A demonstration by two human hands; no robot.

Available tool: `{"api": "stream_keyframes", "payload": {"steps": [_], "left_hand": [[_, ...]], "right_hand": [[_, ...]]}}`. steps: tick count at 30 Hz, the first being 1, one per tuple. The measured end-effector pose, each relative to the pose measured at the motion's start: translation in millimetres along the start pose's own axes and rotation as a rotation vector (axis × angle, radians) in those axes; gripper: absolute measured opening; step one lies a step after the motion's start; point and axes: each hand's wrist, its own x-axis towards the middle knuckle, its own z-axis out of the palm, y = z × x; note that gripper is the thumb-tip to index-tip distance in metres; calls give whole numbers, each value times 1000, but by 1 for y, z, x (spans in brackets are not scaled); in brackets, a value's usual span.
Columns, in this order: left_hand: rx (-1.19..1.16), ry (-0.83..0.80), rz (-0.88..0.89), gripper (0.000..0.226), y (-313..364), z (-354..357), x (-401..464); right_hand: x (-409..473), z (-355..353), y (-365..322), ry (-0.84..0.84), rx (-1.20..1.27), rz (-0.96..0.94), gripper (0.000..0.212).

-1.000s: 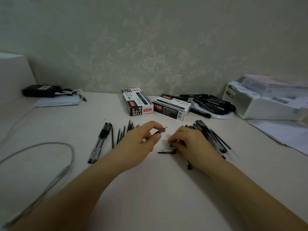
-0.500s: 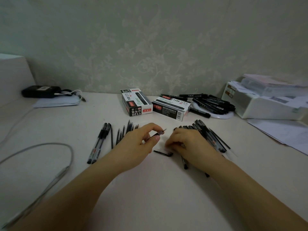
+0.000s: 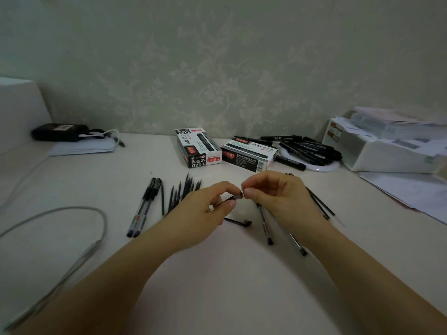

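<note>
My left hand (image 3: pixel 205 213) pinches a small black pen part (image 3: pixel 232 199) between thumb and fingers, its metal tip pointing right. My right hand (image 3: pixel 278 197) is raised off the table and pinches a tiny piece at that tip (image 3: pixel 242 191), so the two hands meet just above the table. A black pen clip (image 3: pixel 238 221) lies below them. Two assembled pens (image 3: pixel 144 207) lie to the left, with several loose refills (image 3: pixel 180 192) beside them. More pens (image 3: pixel 266 224) lie under and right of my right hand.
Two pen boxes (image 3: pixel 198 147) (image 3: pixel 249 157) stand behind the hands. A pile of black markers (image 3: pixel 309 149) rests on a white ring at the back right, next to a white tray of papers (image 3: pixel 387 151). A grey cable (image 3: pixel 72 228) loops at left; a black pouch (image 3: pixel 59 132) sits far left.
My right hand has lifted from the table and moved up to the tip of the part in my left hand. The left hand has stayed nearly in place.
</note>
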Motion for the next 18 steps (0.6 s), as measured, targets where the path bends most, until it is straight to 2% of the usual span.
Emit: {"api": "stream_keyframes", "payload": {"steps": [4, 10, 14, 18], "left_hand": [[5, 30, 2, 17, 0, 0, 1], [17, -2, -3, 13, 1, 0, 0], [57, 30, -21, 14, 2, -3, 0], [164, 61, 64, 17, 6, -5, 0]], "right_hand": [[1, -4, 0, 65, -30, 15, 13], [0, 0, 0, -42, -67, -11, 12], [0, -3, 0, -39, -71, 12, 12], [0, -6, 0, -33, -63, 31, 11]]}}
